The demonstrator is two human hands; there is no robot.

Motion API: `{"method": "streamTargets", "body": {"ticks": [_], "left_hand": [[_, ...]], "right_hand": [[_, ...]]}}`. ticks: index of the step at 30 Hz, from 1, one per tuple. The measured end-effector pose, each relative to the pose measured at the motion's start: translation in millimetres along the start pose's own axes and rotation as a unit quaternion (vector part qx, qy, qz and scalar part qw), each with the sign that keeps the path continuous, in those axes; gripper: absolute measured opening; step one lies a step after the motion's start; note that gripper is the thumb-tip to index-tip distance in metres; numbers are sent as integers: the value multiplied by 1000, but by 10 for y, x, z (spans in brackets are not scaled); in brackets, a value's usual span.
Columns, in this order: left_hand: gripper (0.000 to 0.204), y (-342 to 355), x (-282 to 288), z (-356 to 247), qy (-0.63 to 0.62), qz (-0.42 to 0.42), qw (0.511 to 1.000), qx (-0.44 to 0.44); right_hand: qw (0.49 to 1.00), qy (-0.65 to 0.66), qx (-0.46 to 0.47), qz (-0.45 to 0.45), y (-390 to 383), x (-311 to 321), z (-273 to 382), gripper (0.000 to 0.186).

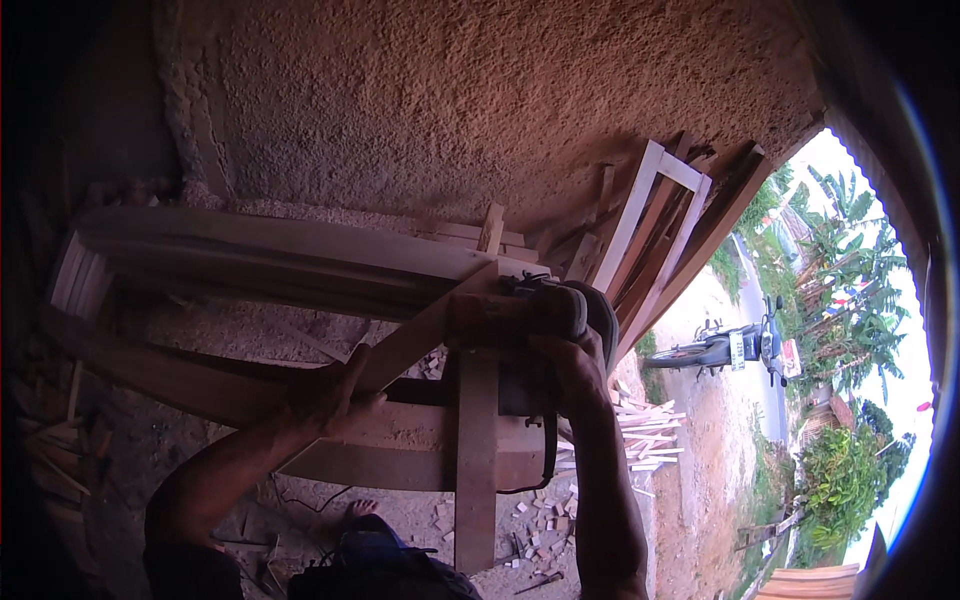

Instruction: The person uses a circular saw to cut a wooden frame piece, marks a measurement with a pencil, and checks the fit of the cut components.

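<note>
My right hand (pixel 572 368) is closed on a dark power tool with a rounded body (pixel 560 312); shadow hides its exact kind. It rests over the right end of a large wooden frame (pixel 250 232), where boards meet. A slanting wooden board (pixel 415 340) runs from under the tool down to the left. At that board's lower end my left hand (pixel 335 395) grips it, thumb on one side and fingers on the other. Another flat board (pixel 476 470) lies crosswise over the frame's near rail (pixel 390 468) and sticks out toward me.
A rough wall (pixel 480 110) stands behind the frame. A pale wooden frame (pixel 625 215) and dark planks (pixel 705 250) lean there at the right. Thin offcuts (pixel 640 435) and small wood blocks (pixel 545 530) litter the ground. A motorcycle (pixel 725 347) is parked outside.
</note>
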State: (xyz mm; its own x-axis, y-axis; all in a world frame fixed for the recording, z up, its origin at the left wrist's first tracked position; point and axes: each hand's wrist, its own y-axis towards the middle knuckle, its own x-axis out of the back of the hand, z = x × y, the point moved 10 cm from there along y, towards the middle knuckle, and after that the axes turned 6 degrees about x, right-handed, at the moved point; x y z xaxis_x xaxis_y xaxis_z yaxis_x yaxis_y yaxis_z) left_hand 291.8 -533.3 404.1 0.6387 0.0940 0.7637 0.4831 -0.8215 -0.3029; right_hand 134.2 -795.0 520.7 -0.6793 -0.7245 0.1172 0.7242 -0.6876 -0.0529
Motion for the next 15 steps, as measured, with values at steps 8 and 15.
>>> {"method": "streamTargets", "body": {"ticks": [8, 15], "left_hand": [[89, 58, -85, 62, -61, 2, 998, 8], [91, 59, -82, 29, -72, 18, 997, 6]], "right_hand": [[1000, 18, 16, 11, 249, 15, 41, 29], [998, 50, 15, 19, 401, -59, 145, 30]]}}
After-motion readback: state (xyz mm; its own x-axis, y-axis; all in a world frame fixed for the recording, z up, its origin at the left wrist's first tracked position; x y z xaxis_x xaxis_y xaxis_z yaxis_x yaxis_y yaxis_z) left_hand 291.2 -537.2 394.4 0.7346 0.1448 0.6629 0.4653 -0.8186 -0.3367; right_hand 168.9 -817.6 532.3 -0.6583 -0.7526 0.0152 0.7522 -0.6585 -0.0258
